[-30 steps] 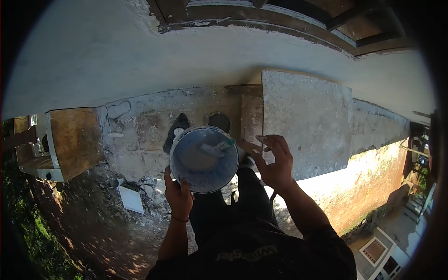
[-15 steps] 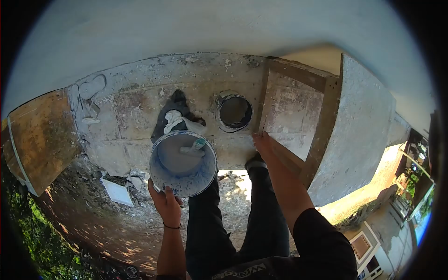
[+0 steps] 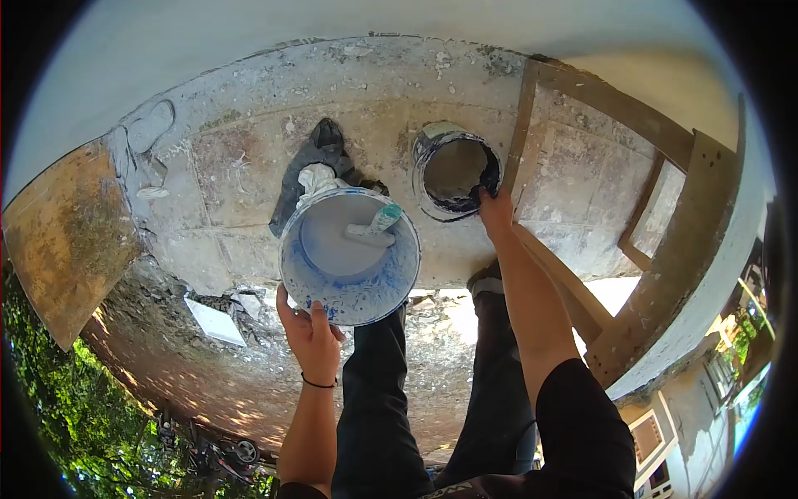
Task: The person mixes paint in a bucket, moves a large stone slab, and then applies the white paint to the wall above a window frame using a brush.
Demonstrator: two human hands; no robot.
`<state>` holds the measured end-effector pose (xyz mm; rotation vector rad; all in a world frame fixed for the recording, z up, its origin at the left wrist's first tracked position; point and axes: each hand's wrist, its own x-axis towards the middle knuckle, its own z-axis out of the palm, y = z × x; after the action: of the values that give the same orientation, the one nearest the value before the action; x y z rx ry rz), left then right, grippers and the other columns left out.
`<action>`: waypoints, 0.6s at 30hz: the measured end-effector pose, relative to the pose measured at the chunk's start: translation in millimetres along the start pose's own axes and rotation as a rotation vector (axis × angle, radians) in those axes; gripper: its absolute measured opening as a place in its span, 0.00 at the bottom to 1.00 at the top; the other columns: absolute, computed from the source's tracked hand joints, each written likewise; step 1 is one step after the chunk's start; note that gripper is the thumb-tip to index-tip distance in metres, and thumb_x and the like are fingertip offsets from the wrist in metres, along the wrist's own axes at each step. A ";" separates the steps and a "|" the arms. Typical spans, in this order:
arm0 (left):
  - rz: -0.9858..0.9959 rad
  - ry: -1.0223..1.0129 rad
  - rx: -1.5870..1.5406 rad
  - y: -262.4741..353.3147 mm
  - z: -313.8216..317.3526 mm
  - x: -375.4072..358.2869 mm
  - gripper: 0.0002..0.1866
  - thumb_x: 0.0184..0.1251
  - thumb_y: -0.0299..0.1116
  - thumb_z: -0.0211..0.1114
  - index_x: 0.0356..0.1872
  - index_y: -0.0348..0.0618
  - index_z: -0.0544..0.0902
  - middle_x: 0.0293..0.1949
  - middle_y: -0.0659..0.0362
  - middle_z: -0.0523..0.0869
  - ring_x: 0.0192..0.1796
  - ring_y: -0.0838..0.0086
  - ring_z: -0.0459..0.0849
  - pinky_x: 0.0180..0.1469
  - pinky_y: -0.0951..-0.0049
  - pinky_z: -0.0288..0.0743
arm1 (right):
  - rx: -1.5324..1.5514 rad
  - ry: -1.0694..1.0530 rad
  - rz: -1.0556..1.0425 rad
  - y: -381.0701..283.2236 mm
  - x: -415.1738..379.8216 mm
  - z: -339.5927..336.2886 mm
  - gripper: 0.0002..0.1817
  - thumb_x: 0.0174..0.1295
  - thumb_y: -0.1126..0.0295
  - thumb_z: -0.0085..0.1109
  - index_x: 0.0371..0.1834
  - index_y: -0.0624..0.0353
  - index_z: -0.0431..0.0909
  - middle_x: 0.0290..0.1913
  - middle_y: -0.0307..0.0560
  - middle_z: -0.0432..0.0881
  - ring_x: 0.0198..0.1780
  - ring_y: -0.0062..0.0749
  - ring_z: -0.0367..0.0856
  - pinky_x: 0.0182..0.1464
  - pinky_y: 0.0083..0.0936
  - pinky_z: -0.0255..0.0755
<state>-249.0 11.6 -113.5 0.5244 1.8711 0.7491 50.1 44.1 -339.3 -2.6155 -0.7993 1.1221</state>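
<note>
My left hand (image 3: 311,333) grips the near rim of a blue and white plastic bucket (image 3: 350,259) holding pale paint, with a teal-handled roller (image 3: 375,227) lying inside. My right hand (image 3: 496,208) reaches down to the rim of a dark, paint-stained bucket (image 3: 455,172) that stands on the concrete slab (image 3: 233,191); its fingers touch the bucket's right edge, and whether they close on it is hard to see. A black and white cloth (image 3: 312,170) lies on the slab just behind the held bucket.
A wooden frame (image 3: 615,166) stands on the slab to the right of the dark bucket. A brown board (image 3: 58,241) leans at the left. Rubble and a white tile (image 3: 214,320) lie on the dirt below the slab edge. My dark trouser legs (image 3: 399,391) are beneath.
My view has tipped downward and closer to the slab. My right hand moved from the wooden frame's edge up to the dark bucket's rim. The held bucket shifted slightly right.
</note>
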 end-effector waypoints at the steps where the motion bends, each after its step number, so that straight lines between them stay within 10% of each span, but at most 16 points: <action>1: 0.007 0.001 0.004 0.2 1.8 2.0 0.29 0.67 0.27 0.49 0.67 0.38 0.49 0.29 0.53 0.79 0.13 0.82 0.70 0.14 0.83 0.67 | -0.023 0.063 -0.106 -0.9 -2.5 -0.6 0.16 0.54 0.66 0.59 0.41 0.66 0.73 0.36 0.67 0.79 0.43 0.61 0.77 0.45 0.44 0.69; 10: 0.061 0.038 -0.075 8.6 9.6 12.5 0.29 0.68 0.26 0.49 0.67 0.36 0.49 0.25 0.55 0.78 0.12 0.82 0.70 0.14 0.83 0.67 | -0.037 0.107 -0.362 -22.7 -48.1 -40.1 0.12 0.55 0.72 0.55 0.42 0.64 0.70 0.33 0.68 0.78 0.40 0.66 0.76 0.41 0.48 0.68; 18: 0.084 0.024 -0.068 3.6 9.0 13.3 0.28 0.68 0.25 0.48 0.67 0.38 0.50 0.28 0.55 0.79 0.13 0.83 0.70 0.14 0.83 0.67 | -0.019 0.011 -0.167 -48.6 -158.1 -141.7 0.10 0.55 0.73 0.53 0.39 0.66 0.71 0.32 0.63 0.77 0.36 0.56 0.77 0.40 0.37 0.69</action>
<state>-245.9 25.2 -122.3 0.5550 1.8479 0.8750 41.8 4.4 -125.3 -2.5132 -1.0089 1.0580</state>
